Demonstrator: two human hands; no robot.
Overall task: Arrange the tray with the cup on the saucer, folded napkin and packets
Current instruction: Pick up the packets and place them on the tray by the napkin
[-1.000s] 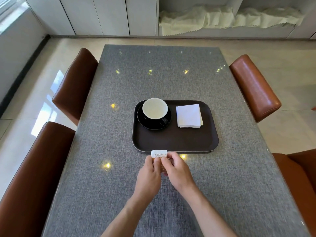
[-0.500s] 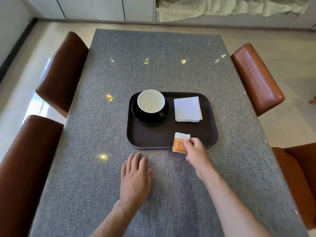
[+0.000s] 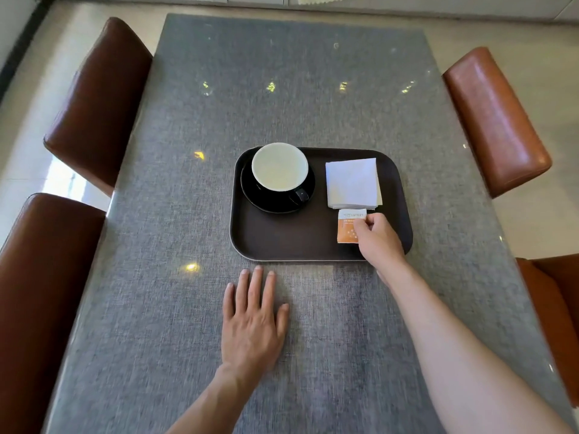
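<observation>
Cup on saucer and napkin were placed; packet was pinched by right hand fingers on tray; left hand lay flat, released.

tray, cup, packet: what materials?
Tray: likely plastic, matte dark brown, moulded rounded rim. Cup: looks like glazed ceramic, black outside, glossy white inside. Packet: printed paper or foil, flat, orange and white; can't tell which.

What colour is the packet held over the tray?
Orange with a white top band, the packet; head view shows it.
</observation>
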